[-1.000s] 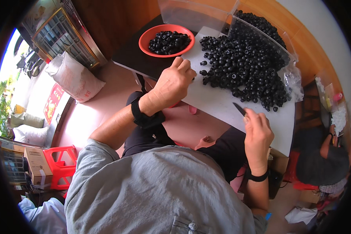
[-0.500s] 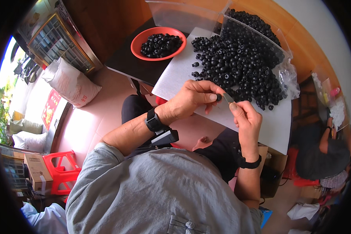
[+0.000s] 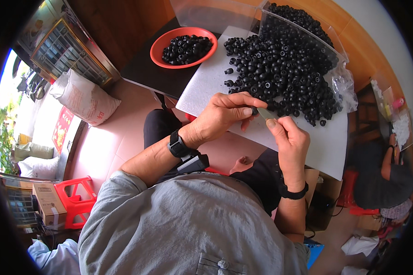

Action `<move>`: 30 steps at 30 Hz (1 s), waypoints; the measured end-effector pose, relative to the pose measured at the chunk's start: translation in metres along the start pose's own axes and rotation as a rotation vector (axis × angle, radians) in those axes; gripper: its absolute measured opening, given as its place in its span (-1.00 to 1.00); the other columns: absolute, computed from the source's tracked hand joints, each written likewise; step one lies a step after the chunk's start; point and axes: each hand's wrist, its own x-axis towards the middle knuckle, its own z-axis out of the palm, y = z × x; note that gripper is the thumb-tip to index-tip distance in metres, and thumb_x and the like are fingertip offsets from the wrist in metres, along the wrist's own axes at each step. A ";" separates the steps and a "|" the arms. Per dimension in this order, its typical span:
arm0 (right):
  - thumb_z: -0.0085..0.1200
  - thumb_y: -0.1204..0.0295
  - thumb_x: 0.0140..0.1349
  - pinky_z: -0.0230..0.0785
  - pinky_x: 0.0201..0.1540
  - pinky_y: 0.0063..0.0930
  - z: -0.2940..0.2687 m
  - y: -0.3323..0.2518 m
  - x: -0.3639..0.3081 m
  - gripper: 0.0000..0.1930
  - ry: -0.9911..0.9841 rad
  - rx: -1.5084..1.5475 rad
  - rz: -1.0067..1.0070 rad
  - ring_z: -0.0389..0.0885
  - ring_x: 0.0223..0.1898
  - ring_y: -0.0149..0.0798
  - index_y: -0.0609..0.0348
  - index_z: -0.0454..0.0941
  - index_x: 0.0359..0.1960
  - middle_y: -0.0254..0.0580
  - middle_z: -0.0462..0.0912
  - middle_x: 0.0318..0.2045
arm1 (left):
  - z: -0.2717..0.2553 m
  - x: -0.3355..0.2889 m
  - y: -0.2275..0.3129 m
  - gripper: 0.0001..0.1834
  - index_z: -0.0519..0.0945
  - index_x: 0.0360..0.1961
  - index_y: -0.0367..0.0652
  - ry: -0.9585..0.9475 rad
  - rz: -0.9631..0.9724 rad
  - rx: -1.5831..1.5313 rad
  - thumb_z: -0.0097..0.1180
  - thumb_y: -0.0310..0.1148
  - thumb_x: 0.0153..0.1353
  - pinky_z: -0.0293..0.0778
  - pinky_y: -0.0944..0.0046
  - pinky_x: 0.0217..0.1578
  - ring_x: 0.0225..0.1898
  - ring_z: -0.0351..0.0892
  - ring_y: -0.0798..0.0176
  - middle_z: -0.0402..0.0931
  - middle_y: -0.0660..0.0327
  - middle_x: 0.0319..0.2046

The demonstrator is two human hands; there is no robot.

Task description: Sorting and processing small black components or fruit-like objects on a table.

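My left hand (image 3: 219, 115) pinches a small black round part (image 3: 254, 111) between thumb and fingers above the near edge of a white board (image 3: 323, 153). In my right hand (image 3: 291, 141), thumb and fingers close on a thin flat grey-green blade (image 3: 265, 113). The blade's tip meets or nearly meets the black part; the exact contact is too small to tell. Just beyond my hands, a heap of similar black parts (image 3: 280, 73) spreads over the board, several with ring-shaped openings showing. Its far side runs into a clear plastic bin (image 3: 303, 28) lying on the board.
An orange-red bowl (image 3: 157, 57) of black parts stands on a dark table (image 3: 137, 68) at the far left. A crumpled clear bag (image 3: 346, 89) lies right of the heap. Further out are a white sack (image 3: 85, 98), a red stool (image 3: 78, 201) and another person (image 3: 383, 178) at the right.
The blade in my right hand has tilted flatter, its tip closer to the black part. My left hand keeps its pinch. The whole view has shifted slightly.
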 end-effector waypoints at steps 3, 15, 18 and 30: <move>0.28 0.27 0.35 0.14 -0.57 -0.43 0.001 0.001 0.000 -0.67 0.018 -0.052 -0.077 0.27 -0.66 -0.41 0.25 0.54 -0.47 -0.30 0.37 -0.71 | 0.000 0.000 -0.001 -0.72 0.70 0.09 -0.25 0.005 0.016 0.023 0.08 -0.55 0.43 0.55 0.38 -0.25 -0.29 0.53 0.40 0.52 0.24 -0.20; 0.27 0.26 0.35 0.16 -0.56 -0.42 0.000 -0.001 -0.001 -0.67 0.018 -0.046 -0.094 0.29 -0.66 -0.39 0.24 0.54 -0.47 -0.29 0.38 -0.71 | 0.000 -0.001 -0.005 -0.72 0.68 0.09 -0.28 0.005 0.051 0.054 0.09 -0.55 0.42 0.54 0.35 -0.26 -0.31 0.54 0.35 0.53 0.20 -0.11; 0.27 0.26 0.36 0.16 -0.56 -0.42 0.000 -0.001 -0.001 -0.67 0.010 -0.050 -0.090 0.29 -0.66 -0.39 0.24 0.54 -0.47 -0.29 0.39 -0.71 | 0.001 -0.001 -0.007 -0.72 0.68 0.10 -0.28 0.003 0.073 0.091 0.07 -0.56 0.43 0.55 0.35 -0.24 -0.30 0.54 0.35 0.53 0.20 -0.10; 0.26 0.25 0.36 0.17 -0.57 -0.41 0.000 0.000 -0.001 -0.67 0.008 -0.065 -0.105 0.32 -0.67 -0.39 0.23 0.55 -0.47 -0.28 0.42 -0.71 | 0.000 -0.002 -0.010 -0.71 0.68 0.11 -0.25 -0.008 0.095 0.080 0.04 -0.56 0.44 0.55 0.37 -0.21 -0.28 0.55 0.37 0.49 0.23 -0.14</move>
